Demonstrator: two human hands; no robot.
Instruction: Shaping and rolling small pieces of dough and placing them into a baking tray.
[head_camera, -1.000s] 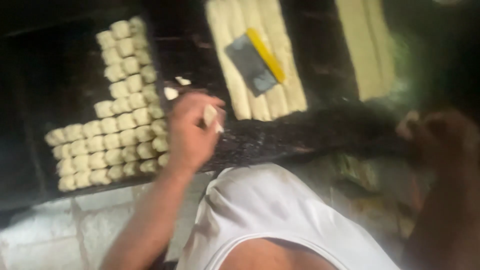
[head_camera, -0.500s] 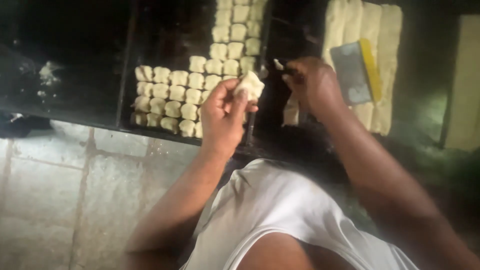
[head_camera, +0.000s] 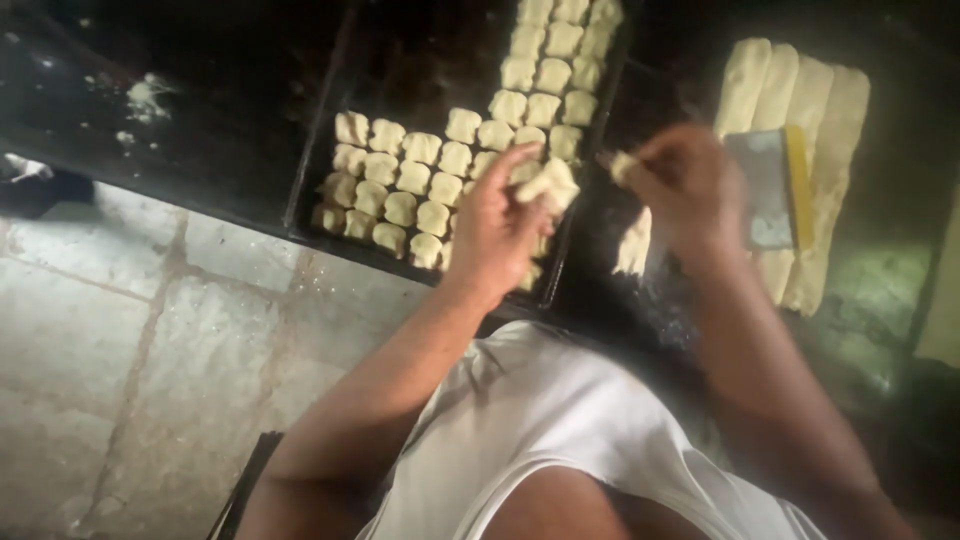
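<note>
— While the left hand (head_camera: 500, 225) is over the tray (head_camera: 318, 150), what is in it?
— A dough lump (head_camera: 550, 183). The fingers are shut on it, just above the near right end of the tray.
— And the right hand (head_camera: 685, 185)?
— Its fingers pinch a small dough bit (head_camera: 622, 165), just right of the tray.
— What is on the tray?
— Lots of small dough pieces (head_camera: 420, 180) in neat rows, touching each other.
— What lies past the right hand?
— Long dough strips (head_camera: 835, 140) side by side on the dark counter (head_camera: 200, 120). A scraper (head_camera: 770, 185) with a yellow edge rests on them. One more strip (head_camera: 633, 245) lies under the right hand.
— And down low?
— A stone floor (head_camera: 120, 340).
</note>
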